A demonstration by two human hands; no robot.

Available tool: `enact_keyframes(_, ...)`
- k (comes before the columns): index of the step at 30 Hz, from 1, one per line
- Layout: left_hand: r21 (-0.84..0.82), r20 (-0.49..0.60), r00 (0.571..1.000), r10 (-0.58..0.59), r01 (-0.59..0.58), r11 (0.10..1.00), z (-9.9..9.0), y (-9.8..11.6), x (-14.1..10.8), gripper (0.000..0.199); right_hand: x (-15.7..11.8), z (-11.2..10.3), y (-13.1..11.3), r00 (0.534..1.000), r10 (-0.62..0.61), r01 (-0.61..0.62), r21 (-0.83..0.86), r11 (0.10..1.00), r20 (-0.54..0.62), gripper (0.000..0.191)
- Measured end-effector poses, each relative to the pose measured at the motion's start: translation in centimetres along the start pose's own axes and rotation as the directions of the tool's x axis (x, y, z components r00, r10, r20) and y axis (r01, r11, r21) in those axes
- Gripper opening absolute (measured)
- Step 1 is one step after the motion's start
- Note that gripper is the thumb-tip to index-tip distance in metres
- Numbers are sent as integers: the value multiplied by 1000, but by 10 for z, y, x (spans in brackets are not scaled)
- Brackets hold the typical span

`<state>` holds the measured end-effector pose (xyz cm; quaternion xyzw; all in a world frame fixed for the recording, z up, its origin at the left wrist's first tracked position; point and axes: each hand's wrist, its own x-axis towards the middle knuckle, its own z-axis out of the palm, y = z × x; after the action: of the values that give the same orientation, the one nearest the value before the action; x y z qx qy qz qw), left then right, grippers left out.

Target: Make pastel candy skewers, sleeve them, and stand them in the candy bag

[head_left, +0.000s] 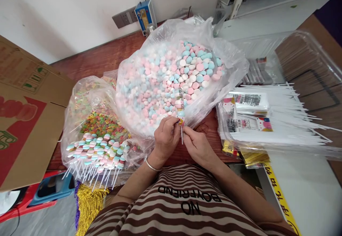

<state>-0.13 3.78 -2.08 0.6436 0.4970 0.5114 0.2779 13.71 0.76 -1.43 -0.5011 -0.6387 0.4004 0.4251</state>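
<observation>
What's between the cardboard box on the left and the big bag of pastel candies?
In the head view, a smaller clear bag of colourful rings lies there, with candies on white sticks at its front; reddish tabletop shows behind it.

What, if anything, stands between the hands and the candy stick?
Only the printed wrapper around its candies. The left hand pinches the wrapper's lower end; the right hand is at the white stick. Nothing else visible intervenes; the large candy bag lies beyond.

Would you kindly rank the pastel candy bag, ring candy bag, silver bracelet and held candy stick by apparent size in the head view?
Largest: pastel candy bag
Ring candy bag
Held candy stick
Smallest: silver bracelet
</observation>
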Motion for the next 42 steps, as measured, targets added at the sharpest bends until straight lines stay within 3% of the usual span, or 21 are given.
enact_keyframes(2, 31, -14, 998, 57, -57, 998, 0, -1, -1, 15, -2, 1, 0, 999, 26, -25, 11, 1000, -22, 18)
enact_keyframes(5, 30, -32, 997, 64, -63, 998, 1, -1, -4, 15, -7, 3, 3, 989, 147, -149, 231, 962, 26, 22)
enact_keyframes(9, -16, -28, 1000, -13, 13, 1000, 3, -4, -5, 11, -17, 4, 4, 935, 303, -352, 548, 759, 182, 40)
enact_keyframes(13, -47, 62, 996, -66, 69, 997, 5, -7, -5, 11, -26, 1, -1, 905, 337, -425, 504, 752, 259, 42)
enact_keyframes(20, -66, 255, 967, -22, 41, 997, 10, -2, -13, 15, -29, -1, 14, 901, 392, -431, 480, 764, 185, 40)
enact_keyframes(23, -88, 263, 964, -27, 52, 995, 12, -1, -17, 15, -29, 2, 24, 916, 368, -398, 452, 798, 158, 43)
enact_keyframes(25, -86, 220, 974, -52, 72, 994, 13, 0, -18, 14, -29, 4, 29, 947, 319, -316, 306, 898, 40, 40)
enact_keyframes(27, -92, 189, 979, -77, 95, 991, 13, 2, -19, 13, -30, 5, 33, 976, 178, -175, 37, 984, -127, 34)
enact_keyframes(30, -153, 205, 973, -103, 136, 979, 11, 7, -19, 9, -30, 4, 39, 954, -125, 26, -338, 941, -273, 26)
enact_keyframes(32, -254, 247, 956, -156, 219, 942, 9, 12, -18, 6, -30, 4, 44, 914, -296, 136, -479, 868, -278, 23)
enact_keyframes(35, -435, 293, 909, -296, 402, 806, 7, 16, -15, 22, -31, 4, 50, 844, -494, 284, -608, 741, -208, 22)
enact_keyframes(39, -499, 316, 813, -489, 581, 643, 5, 18, -7, 31, -33, 5, 52, 788, -599, 369, -669, 645, -143, 23)
enact_keyframes(42, -574, 417, 733, -537, 670, 470, 4, 16, -1, 33, -32, 4, 49, 766, -630, 421, -640, 642, -128, 24)
